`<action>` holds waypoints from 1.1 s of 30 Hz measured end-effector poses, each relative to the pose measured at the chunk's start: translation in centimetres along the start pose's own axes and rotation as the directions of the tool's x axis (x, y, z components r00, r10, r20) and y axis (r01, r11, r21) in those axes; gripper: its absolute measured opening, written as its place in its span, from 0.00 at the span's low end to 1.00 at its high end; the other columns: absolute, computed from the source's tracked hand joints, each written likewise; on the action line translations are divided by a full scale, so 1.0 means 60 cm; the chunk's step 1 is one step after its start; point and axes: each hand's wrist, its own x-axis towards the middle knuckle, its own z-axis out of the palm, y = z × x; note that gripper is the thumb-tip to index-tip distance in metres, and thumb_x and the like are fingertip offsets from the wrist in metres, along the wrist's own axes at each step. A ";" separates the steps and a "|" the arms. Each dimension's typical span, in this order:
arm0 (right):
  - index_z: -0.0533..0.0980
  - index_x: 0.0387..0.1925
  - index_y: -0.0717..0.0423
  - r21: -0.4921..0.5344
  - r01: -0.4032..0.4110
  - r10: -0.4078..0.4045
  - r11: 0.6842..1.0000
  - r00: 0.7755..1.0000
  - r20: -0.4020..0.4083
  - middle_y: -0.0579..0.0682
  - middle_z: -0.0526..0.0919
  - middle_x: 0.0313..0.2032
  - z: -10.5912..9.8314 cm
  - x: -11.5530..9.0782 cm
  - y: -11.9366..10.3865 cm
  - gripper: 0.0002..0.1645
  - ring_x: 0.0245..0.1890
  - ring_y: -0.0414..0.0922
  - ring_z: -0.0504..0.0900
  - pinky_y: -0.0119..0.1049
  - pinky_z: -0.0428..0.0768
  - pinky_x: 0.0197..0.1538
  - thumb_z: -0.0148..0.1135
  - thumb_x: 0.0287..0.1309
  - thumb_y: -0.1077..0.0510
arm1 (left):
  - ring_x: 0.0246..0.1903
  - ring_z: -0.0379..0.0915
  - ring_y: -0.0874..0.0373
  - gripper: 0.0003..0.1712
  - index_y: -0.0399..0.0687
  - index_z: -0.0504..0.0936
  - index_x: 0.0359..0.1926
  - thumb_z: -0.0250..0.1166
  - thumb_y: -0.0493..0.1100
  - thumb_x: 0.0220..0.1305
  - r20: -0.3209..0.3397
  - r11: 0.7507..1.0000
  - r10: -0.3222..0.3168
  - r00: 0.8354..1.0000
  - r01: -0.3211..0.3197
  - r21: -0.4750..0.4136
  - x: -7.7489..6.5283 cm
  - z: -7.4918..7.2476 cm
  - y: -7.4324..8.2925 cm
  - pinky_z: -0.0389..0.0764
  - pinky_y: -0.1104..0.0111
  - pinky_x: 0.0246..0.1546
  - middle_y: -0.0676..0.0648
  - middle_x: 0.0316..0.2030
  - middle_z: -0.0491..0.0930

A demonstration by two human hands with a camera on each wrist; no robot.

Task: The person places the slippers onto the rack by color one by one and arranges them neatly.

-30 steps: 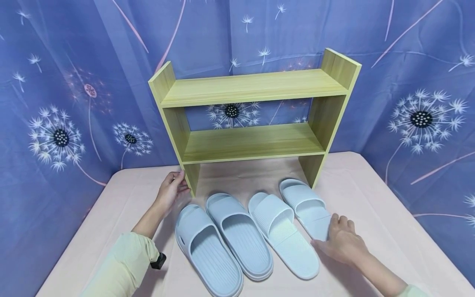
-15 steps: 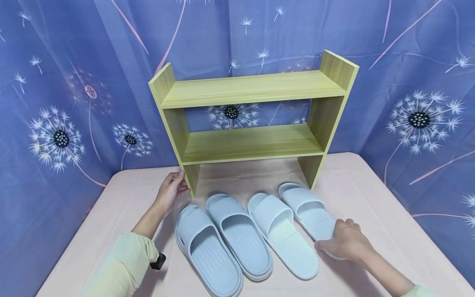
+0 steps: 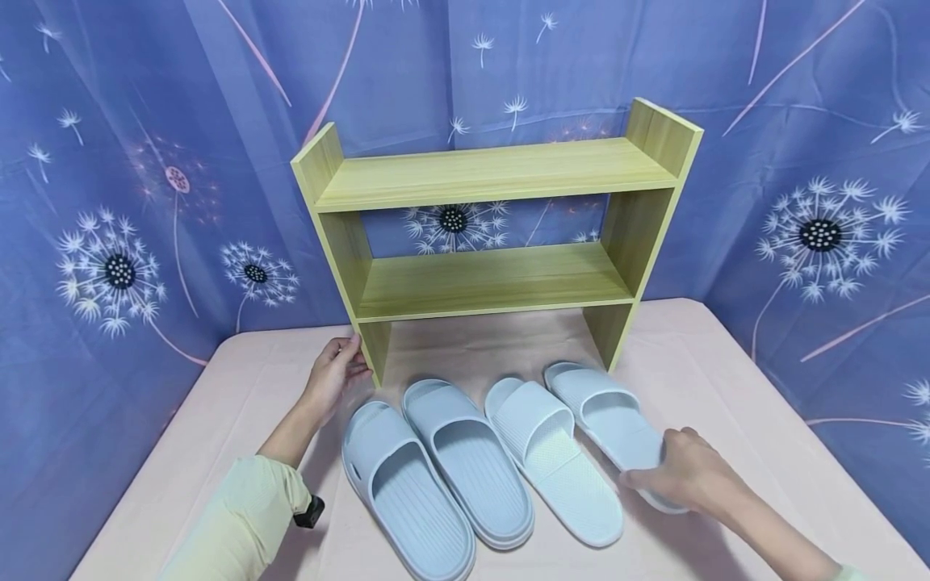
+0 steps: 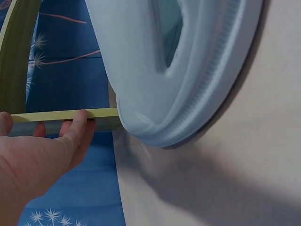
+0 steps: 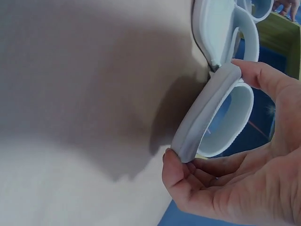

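My left hand (image 3: 333, 375) touches the front edge of the left side panel of a wooden shelf rack (image 3: 494, 282). In the left wrist view its fingertips rest along the panel edge, with the fingers fairly straight. My right hand (image 3: 693, 480) pinches the heel of the rightmost light blue slipper (image 3: 617, 428), thumb on one side and fingers on the other. The right wrist view shows the grey-looking heel (image 5: 204, 115) between them, tilted above its shadow. Beside it lies a matching slipper (image 3: 555, 464) with a textured sole.
Two larger grey-blue slippers (image 3: 465, 460) lie further left, toes toward the rack. All stand on a table with a pale pink cloth (image 3: 726, 387). Behind and at the sides hangs a blue curtain (image 3: 182, 121) with a dandelion print.
My right hand has drawn the rightmost slipper back toward me and slightly right, away from the rack. My left hand stays at the rack's panel.
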 end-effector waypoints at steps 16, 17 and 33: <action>0.70 0.44 0.80 -0.002 0.045 -0.045 0.999 0.998 -0.038 0.61 0.75 0.34 -0.032 -0.025 -0.006 0.55 0.31 0.51 0.75 0.45 0.78 0.31 0.74 0.34 0.33 | 0.42 0.75 0.53 0.19 0.41 0.62 0.49 0.47 0.54 0.75 -0.006 1.000 0.000 1.000 0.000 -0.013 0.001 0.000 -0.001 0.77 0.58 0.57 0.47 0.37 0.70; 0.70 0.44 0.79 0.001 0.047 -0.047 0.999 0.998 -0.041 0.60 0.75 0.34 -0.033 -0.027 -0.007 0.55 0.31 0.51 0.75 0.45 0.78 0.31 0.74 0.35 0.33 | 0.42 0.75 0.54 0.19 0.42 0.62 0.49 0.47 0.54 0.75 -0.005 1.000 -0.001 1.000 0.000 -0.012 0.001 -0.001 -0.002 0.77 0.58 0.57 0.48 0.37 0.70; 0.73 0.43 0.70 -0.006 0.186 -0.184 0.983 0.968 -0.169 0.55 0.74 0.35 -0.067 -0.067 -0.030 0.48 0.30 0.47 0.73 0.40 0.75 0.31 0.78 0.32 0.35 | 0.42 0.75 0.55 0.18 0.41 0.62 0.49 0.46 0.53 0.76 -0.001 1.000 0.000 1.000 0.000 -0.008 0.002 -0.001 -0.002 0.79 0.61 0.55 0.46 0.38 0.69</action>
